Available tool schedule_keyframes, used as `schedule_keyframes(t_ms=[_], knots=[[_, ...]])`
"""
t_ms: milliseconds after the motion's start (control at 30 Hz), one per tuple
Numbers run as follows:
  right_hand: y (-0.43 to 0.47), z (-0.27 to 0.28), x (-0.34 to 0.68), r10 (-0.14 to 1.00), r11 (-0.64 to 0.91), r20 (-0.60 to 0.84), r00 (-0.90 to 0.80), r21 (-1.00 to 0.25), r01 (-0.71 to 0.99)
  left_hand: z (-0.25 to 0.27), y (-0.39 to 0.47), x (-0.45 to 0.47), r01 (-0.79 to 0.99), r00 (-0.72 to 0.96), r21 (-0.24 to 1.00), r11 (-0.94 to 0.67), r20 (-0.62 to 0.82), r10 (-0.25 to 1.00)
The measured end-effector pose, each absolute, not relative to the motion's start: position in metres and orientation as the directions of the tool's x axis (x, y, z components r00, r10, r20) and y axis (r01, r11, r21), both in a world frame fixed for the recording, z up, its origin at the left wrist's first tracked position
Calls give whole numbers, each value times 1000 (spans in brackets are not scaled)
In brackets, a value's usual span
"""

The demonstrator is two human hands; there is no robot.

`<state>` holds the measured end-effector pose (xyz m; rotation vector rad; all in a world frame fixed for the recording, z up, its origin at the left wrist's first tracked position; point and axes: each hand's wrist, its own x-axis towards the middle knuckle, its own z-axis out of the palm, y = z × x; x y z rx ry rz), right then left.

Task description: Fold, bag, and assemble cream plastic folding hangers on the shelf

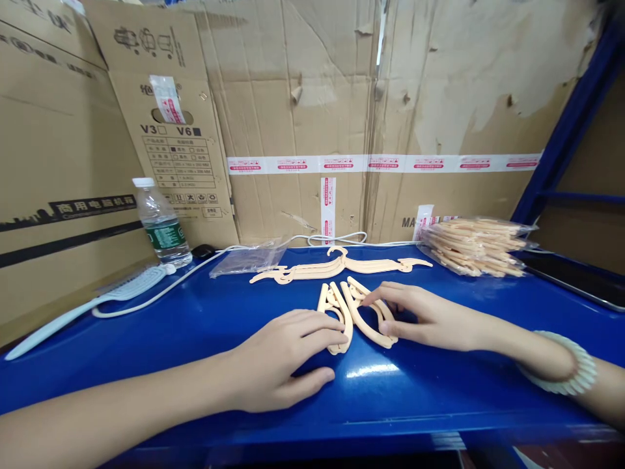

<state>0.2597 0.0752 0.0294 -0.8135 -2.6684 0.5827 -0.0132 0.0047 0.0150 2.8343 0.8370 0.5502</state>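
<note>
Two bare hands lie over the near part of the blue surface (430, 384). The left hand (288, 355) is palm down, its fingers loosely spread on the left piece (347, 322); its thumb sits apart, so it is open rather than clasped. The right hand (422, 316), with a pale bracelet (569, 361) on the wrist, has its fingers half curled, fingertips and thumb touching the right piece (361, 318); I cannot tell whether it grips.

Both pieces are cream, curved hanger parts, lying side by side between the hands. The left one's long axis runs nearly straight away from the person, its far end leaning slightly left. The right one slants more, near end to the right, far end to the left, so the pair sit closest at their far ends and splay nearer.

Just beyond lies an opened hanger (371, 266), long axis left to right, hook pointing away. Left of it are a brush (137, 284), a clear bag (244, 259) and a bottle (168, 234); to the right, a bagged bundle (473, 246) and a dark device (576, 280). Cardboard (297, 202) stands behind.
</note>
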Motion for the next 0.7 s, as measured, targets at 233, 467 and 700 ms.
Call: schedule_keyframes(t_ms=[233, 467, 700], knots=[[70, 27, 259, 530, 830, 128, -838, -279, 483, 15, 6, -15, 533, 745, 257, -806, 309, 591], [69, 24, 256, 518, 845, 147, -842, -239, 478, 13, 11, -16, 527, 731, 278, -803, 334, 595], [71, 20, 255, 540, 836, 193, -819, -237, 495, 14, 11, -16, 547, 731, 268, -793, 310, 608]])
